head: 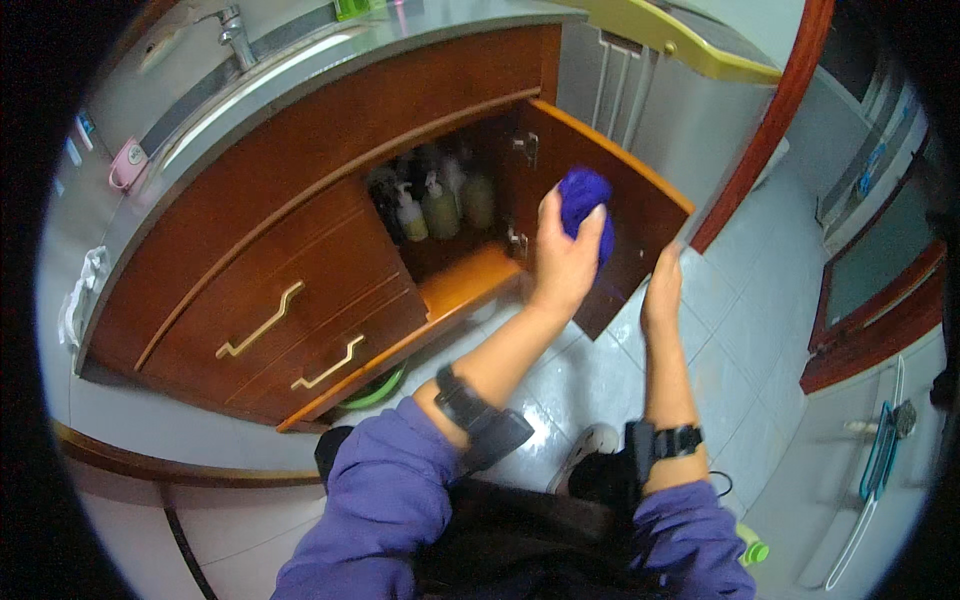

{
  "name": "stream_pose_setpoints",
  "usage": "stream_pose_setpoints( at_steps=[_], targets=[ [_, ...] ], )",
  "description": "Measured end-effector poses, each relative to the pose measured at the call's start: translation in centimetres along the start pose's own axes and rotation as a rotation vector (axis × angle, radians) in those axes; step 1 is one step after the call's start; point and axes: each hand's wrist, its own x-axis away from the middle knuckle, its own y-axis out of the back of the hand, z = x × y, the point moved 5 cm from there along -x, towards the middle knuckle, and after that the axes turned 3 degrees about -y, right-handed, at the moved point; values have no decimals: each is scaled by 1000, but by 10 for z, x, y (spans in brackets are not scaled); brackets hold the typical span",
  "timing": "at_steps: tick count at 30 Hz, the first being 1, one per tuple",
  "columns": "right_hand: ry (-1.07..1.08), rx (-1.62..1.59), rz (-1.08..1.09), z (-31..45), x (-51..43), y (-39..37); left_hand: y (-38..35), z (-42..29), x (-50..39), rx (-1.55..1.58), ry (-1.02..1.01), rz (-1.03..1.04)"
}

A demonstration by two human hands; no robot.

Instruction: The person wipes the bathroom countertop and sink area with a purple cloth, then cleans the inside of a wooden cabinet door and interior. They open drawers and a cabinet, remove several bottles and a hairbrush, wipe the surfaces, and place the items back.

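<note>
My left hand (566,259) grips a bunched purple cloth (585,196) in front of the inner face of the swung-out wooden cabinet door (626,202). At the door's outer edge is my right hand (663,289), its fingers on the edge and partly hidden behind it. Inside the open cabinet stand several pump bottles (441,210), dim at the back. Two metal hinges (529,148) join the door to the cabinet frame. Both forearms wear black straps with dark devices.
Above the cabinet runs a grey countertop (480,16) with a faucet (236,37) and a pink mug (129,163). Beyond the door stands a grey washing machine (690,112) beside a wooden door frame (765,142). A green basin (379,391) lies under the cabinet; a green-capped bottle (752,547) is at lower right.
</note>
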Motion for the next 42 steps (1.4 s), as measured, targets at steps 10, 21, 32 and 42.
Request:
stream_pose_setpoints(
  at_steps=[10, 21, 32, 42],
  targets=[
    [31, -183, -154, -11, 30, -16, -27, -1, -138, -845, -607, 229],
    [15, -264, -57, -8, 28, -16, -86, -13, -54, -629, -755, 136],
    [155, -296, -52, -35, 24, -10, -114, -30, 3, -552, -1039, 289],
    [65, -335, -32, -11, 24, -12, -97, -12, -35, -390, -726, -24]
  ],
)
